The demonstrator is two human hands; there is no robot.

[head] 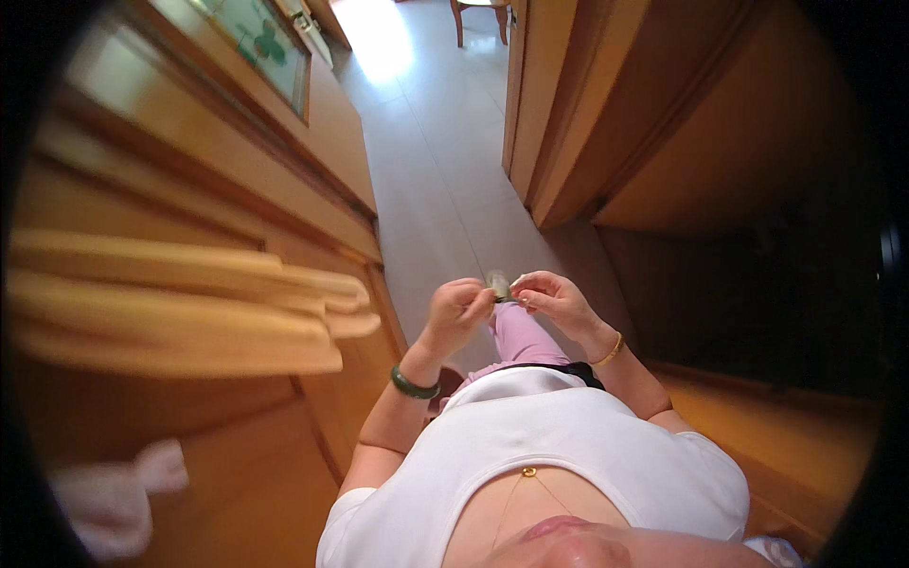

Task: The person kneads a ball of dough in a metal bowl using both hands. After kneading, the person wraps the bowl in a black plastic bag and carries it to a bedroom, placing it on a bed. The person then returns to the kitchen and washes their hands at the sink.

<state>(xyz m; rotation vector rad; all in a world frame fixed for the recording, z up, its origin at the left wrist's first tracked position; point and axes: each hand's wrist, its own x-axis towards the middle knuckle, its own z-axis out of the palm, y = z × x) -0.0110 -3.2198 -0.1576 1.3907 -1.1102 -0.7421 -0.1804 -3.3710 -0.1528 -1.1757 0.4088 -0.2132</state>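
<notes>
In front of my waist, my left hand [458,312] is raised with its fingers curled and the thumb against them. Just to its right, my right hand [557,304] has its fingers bent towards the thumb. A small whitish patch shows at the right fingertips; blur hides whether it is a held thing. The two sets of fingertips are close together but apart. Between and beyond them appears my foot in a slipper [498,282], blurred, below a pink trouser leg [525,334]. Whether the left fingers pinch something thin is not clear.
A wooden door with a decorated glass pane [266,53] stands at the left. Yellow cloth [192,305] and a pale cloth [113,490] hang nearer. Wooden door framing [568,106] rises at the right, beside a dark area. Grey floor tiles [433,156] lead to a chair [481,18].
</notes>
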